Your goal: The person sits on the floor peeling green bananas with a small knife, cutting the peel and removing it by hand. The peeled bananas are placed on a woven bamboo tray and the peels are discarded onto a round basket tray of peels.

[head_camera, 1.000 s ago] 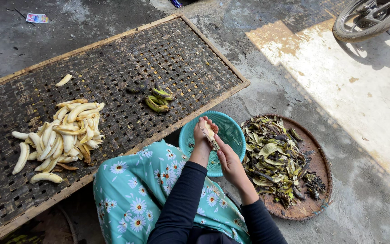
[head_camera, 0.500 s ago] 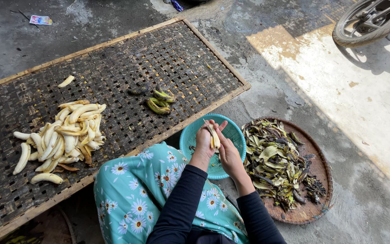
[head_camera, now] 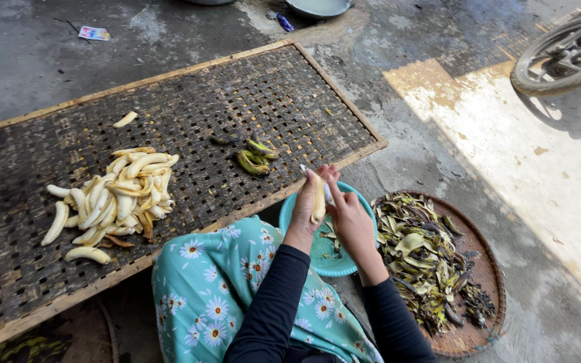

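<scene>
**Peeled banana held upright over the teal bowl**

Nearest the camera, a knee in floral turquoise cloth and two dark sleeves lead up to the hands. The left hand is curled around a pale peeled banana, fingers wrapped about its lower part so that it stands nearly upright. The right hand is just beside it, fingers half bent and touching the banana's side; whether it pinches a strip of peel or a small blade cannot be told. Half a second ago the banana leaned across both hands; it is now more upright and sits more in the left hand, and both hands have shifted slightly towards the mat's near edge.

Both hands are above the teal bowl, which lies on the ground against the near right corner of the woven bamboo mat. Right of the bowl, a round woven tray holds a heap of dark green and brown peels, unchanged.

On the mat, the pile of peeled bananas lies by the near left edge as before. A few green unpeeled bananas lie near the right edge, and one lone peeled piece further back. Beyond the far right corner, a wheel stands on the sunlit concrete.
</scene>
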